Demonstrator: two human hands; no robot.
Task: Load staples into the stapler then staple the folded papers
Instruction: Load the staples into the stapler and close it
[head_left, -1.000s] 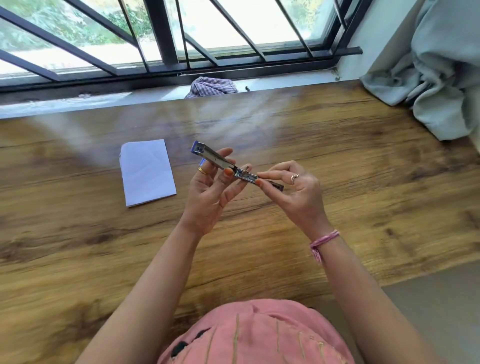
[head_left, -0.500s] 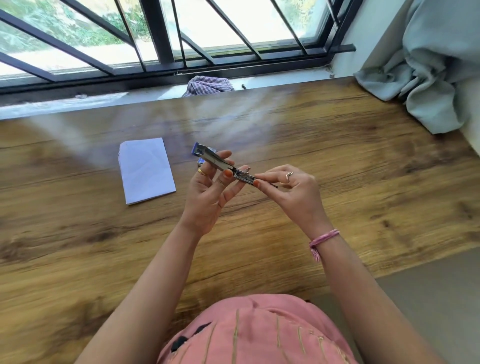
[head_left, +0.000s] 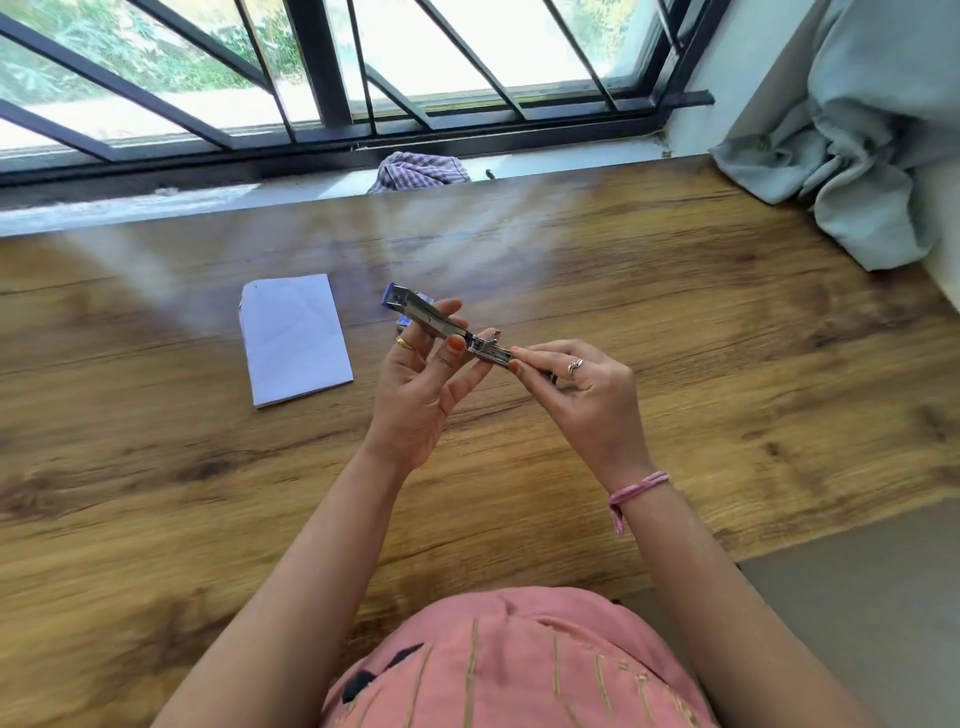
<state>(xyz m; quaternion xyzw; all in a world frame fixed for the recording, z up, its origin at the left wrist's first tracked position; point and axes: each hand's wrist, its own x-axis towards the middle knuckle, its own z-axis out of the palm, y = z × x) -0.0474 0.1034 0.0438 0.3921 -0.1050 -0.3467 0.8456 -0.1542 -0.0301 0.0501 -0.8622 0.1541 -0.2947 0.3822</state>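
Two hands gripping stapler, no legible writing

Looks like a home room, desk by a window. Wood-grain table pushed against a barred window, greenery outside, curtain bunched at right, checked cloth on the sill.

A wood-grain bench runs under a barred window, with a checked cloth bunched on the sill and a pale grey-green curtain crumpled at the far right corner
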